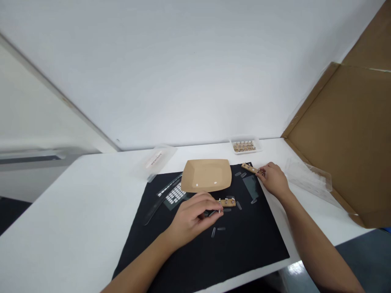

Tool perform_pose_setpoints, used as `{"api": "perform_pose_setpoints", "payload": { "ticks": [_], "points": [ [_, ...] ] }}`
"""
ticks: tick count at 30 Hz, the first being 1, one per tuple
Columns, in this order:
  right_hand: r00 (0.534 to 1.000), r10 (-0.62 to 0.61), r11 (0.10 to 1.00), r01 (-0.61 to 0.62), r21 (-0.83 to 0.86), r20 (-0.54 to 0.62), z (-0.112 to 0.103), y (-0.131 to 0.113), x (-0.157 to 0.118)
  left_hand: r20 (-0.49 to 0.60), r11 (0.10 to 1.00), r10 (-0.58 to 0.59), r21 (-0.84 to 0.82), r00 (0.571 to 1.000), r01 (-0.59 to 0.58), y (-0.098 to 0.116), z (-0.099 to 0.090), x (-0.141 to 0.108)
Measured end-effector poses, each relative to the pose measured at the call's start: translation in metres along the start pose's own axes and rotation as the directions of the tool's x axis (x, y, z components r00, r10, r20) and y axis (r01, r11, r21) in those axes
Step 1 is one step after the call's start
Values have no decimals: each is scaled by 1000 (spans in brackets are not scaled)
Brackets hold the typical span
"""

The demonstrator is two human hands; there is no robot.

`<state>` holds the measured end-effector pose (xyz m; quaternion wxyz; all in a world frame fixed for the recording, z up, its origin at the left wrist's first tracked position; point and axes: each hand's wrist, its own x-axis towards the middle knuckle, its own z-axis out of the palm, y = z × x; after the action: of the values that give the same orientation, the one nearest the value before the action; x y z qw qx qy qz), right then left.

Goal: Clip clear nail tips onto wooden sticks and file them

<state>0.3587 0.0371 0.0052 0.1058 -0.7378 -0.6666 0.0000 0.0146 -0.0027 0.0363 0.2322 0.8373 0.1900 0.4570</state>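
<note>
Near wooden strip, head view: this studded bar (229,203) lies just beyond the left hand's (195,217) fingertips, long axis left to right; the left hand is nearer.
Left fingers: pinching a small pale piece (219,211).
Far wooden strip: this bar (249,167) slants up-left from the right hand (274,179).
Right fingers: touching its near end; cannot tell whether gripping.
Surface: black mat (244,252) on a white table (76,219), tan tray (206,173) behind the near strip.
Room: pale wall (195,73), cardboard (351,142) at right.

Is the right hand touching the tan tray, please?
Apart: in the head view, black mat shows between the right hand and the tan tray.
</note>
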Motion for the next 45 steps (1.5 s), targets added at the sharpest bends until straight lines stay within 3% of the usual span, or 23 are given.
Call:
{"api": "perform_pose_setpoints", "payload": {
  "ticks": [7, 11, 16, 20, 24, 29, 35, 45],
  "points": [
    [993, -48, 998, 44, -37, -104, 0, -2, -1, -16, 1000, 12, 14, 1000, -12, 0, 1, 1],
    [969, -96, 986, 124, 111, -230, -6, -6, -4, -34, 999, 18, 42, 999, -16, 0, 2, 1],
    [922, -168, 887, 296, 356, -348, -20, -26, -13, -72, 995, -89, 45, 993, 92, 0, 4, -3],
    [908, -229, 799, 381, 465, -351, -28, -51, -26, -119, 981, -188, 34, 975, 193, -3, 6, -9],
    [877, -356, 710, 478, 516, -322, -28, -76, -44, -130, 976, -204, 48, 970, 211, -5, 5, -11],
    [825, -493, 612, 555, 564, -277, -24, -95, -61, -158, 978, -93, 170, 983, 120, -1, 3, -6],
    [813, -528, 613, 566, 551, -248, -21, -97, -65, -194, 908, 143, 417, 971, -50, 4, 4, -2],
    [772, -601, 625, 617, 478, -209, -19, -104, -71, -97, 796, 253, 586, 963, -150, 4, -1, -7]
  ]
}}
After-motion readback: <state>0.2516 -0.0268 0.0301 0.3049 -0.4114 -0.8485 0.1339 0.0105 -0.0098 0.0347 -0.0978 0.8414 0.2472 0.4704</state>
